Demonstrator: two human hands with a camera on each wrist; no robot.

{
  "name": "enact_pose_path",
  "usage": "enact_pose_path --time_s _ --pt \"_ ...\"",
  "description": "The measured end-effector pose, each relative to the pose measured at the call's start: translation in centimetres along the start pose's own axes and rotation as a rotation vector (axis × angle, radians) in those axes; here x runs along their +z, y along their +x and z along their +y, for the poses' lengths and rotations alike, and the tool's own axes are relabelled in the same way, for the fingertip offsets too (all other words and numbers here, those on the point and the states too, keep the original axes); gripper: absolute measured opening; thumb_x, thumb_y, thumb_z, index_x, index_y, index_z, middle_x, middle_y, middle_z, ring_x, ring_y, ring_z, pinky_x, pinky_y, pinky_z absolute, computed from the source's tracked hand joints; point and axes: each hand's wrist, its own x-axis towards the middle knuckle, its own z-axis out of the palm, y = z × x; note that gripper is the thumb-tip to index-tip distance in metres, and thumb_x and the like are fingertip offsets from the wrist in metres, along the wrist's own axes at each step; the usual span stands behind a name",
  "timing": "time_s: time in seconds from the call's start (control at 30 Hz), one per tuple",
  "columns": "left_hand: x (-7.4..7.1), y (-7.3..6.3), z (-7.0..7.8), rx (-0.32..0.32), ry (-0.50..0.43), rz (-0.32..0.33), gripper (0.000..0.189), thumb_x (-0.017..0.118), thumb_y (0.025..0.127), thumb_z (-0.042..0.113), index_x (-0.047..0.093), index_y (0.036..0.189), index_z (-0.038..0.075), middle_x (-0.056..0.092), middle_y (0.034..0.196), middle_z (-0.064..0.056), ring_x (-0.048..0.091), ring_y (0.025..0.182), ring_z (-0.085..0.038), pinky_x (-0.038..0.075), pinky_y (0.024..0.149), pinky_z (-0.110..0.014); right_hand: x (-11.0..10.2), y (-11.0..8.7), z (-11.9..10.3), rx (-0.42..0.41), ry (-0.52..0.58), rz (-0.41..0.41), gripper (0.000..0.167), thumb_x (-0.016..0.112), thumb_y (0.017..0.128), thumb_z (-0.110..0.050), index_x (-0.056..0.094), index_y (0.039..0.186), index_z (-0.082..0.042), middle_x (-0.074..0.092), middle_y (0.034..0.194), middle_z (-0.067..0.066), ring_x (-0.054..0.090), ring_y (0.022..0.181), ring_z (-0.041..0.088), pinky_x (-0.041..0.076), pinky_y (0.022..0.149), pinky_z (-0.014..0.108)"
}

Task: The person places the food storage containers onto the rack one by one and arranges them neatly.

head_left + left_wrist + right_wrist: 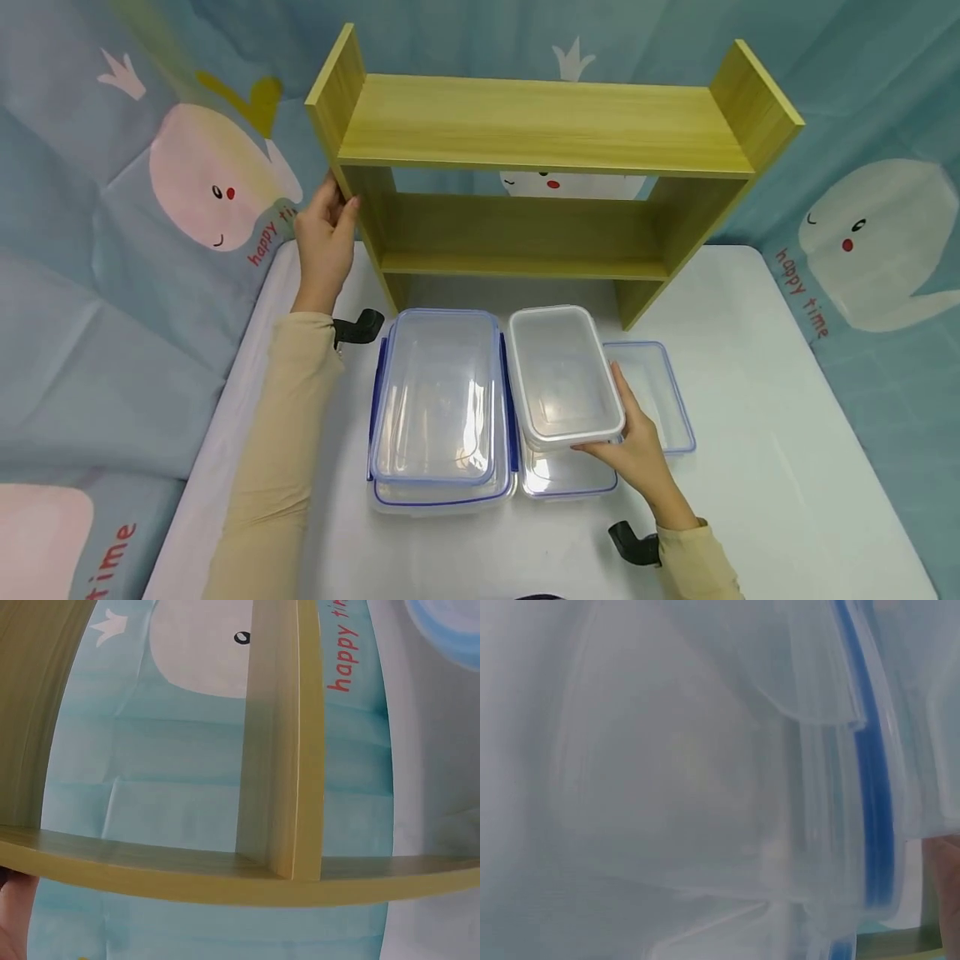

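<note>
My left hand point(324, 242) grips the left side panel of a small wooden shelf point(525, 233), thumb at its front edge. In the left wrist view, a bit of that hand point(13, 919) shows by the side panel point(187, 881). With my right hand point(637, 446) I hold a clear food container with a white rim point(570, 375), tilted above a blue-rimmed container point(566, 475). Blurred plastic containers point(697, 772) fill much of the right wrist view, with part of the hand point(946, 889) at the right edge.
Left of the held container stand stacked clear boxes point(438, 400) with blue clips. Another blue-rimmed container point(656, 396) lies to its right. The shelf stands at the back of the white table point(780, 467), before a printed blue curtain point(847, 367).
</note>
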Motion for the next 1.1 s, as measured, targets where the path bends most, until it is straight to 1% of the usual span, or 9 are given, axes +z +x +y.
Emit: enact_pose_path --time_s 0.07,0.23,0.4,0.47,0.53,0.63,0.73,0.93,1.1 --pt "0.0 0.2 0.0 -0.01 -0.031 0.001 0.041 0.054 0.093 -0.001 0.05 0.134 -0.001 0.057 0.128 -0.015 0.057 0.115 -0.02 0.046 0.094 -0.026 0.2 0.0 0.0 -0.016 0.01 0.006 0.116 0.086 0.059 0.004 0.018 0.152 -0.013 0.038 0.144 0.021 0.047 0.119 0.027 0.036 0.091 0.009" --pt "0.2 0.7 0.1 -0.066 -0.083 0.024 0.043 0.054 0.092 -0.004 0.047 0.134 -0.004 0.053 0.132 -0.018 0.052 0.12 -0.019 0.043 0.097 -0.027 0.1 0.5 0.1 -0.039 0.041 -0.005 0.115 0.085 0.06 0.005 0.019 0.152 -0.012 0.038 0.144 0.02 0.045 0.118 0.004 0.036 0.093 0.011" --pt "0.6 1.2 0.4 -0.097 -0.137 0.032 0.045 0.055 0.093 0.002 0.045 0.137 -0.002 0.051 0.136 -0.014 0.05 0.122 -0.015 0.041 0.099 -0.026 0.0 1.0 0.1 -0.06 0.059 0.01 0.113 0.084 0.059 0.008 0.021 0.151 -0.01 0.038 0.144 0.022 0.045 0.116 0.001 0.038 0.093 0.011" --pt "0.8 1.2 0.4 -0.073 -0.093 0.044 0.039 0.055 0.094 0.005 0.05 0.131 -0.004 0.057 0.127 -0.015 0.057 0.111 -0.011 0.045 0.093 -0.021 0.0 1.0 0.1 -0.051 0.071 0.01 0.113 0.084 0.059 0.009 0.021 0.151 -0.012 0.037 0.145 0.021 0.046 0.116 0.001 0.038 0.093 0.012" --pt "0.9 1.1 0.3 -0.036 -0.004 0.06 0.027 0.054 0.095 0.006 0.058 0.119 -0.007 0.065 0.104 -0.016 0.06 0.086 -0.007 0.046 0.077 -0.013 0.0 0.9 0.0 -0.043 0.083 0.008 0.113 0.083 0.06 0.009 0.021 0.151 -0.013 0.036 0.145 0.02 0.046 0.116 0.001 0.039 0.093 0.012" --pt "1.0 0.8 0.2 0.023 0.148 0.098 0.021 0.053 0.096 0.009 0.061 0.096 -0.011 0.054 0.07 -0.01 0.041 0.059 -0.005 0.032 0.055 -0.017 0.0 0.7 0.0 -0.039 0.088 0.007 0.114 0.084 0.059 0.009 0.021 0.151 -0.014 0.037 0.145 0.02 0.047 0.115 0.0 0.04 0.092 0.012" --pt "0.9 0.6 0.3 0.061 0.222 0.121 0.024 0.053 0.096 0.011 0.058 0.089 -0.011 0.042 0.063 -0.004 0.032 0.055 -0.005 0.025 0.052 -0.02 0.0 0.7 -0.1 -0.052 0.088 0.018 0.114 0.083 0.059 0.011 0.022 0.151 -0.015 0.038 0.144 0.021 0.048 0.114 0.0 0.041 0.091 0.012" --pt "0.7 0.2 0.4 0.075 0.266 0.116 0.025 0.053 0.097 0.012 0.058 0.089 -0.011 0.042 0.062 -0.005 0.032 0.055 -0.006 0.024 0.052 -0.02 0.0 0.5 -0.4 -0.089 0.115 0.031 0.113 0.081 0.058 0.015 0.022 0.151 -0.011 0.036 0.143 0.025 0.048 0.114 0.0 0.042 0.09 0.013" --pt "0.8 0.2 0.1 0.099 0.268 0.117 0.024 0.053 0.096 0.012 0.058 0.087 -0.01 0.041 0.061 -0.005 0.032 0.054 -0.005 0.024 0.052 -0.02 -0.3 1.0 -0.9 -0.177 0.127 0.06 0.113 0.079 0.054 0.021 0.023 0.149 -0.004 0.036 0.14 0.03 0.049 0.116 0.002 0.043 0.091 0.016"
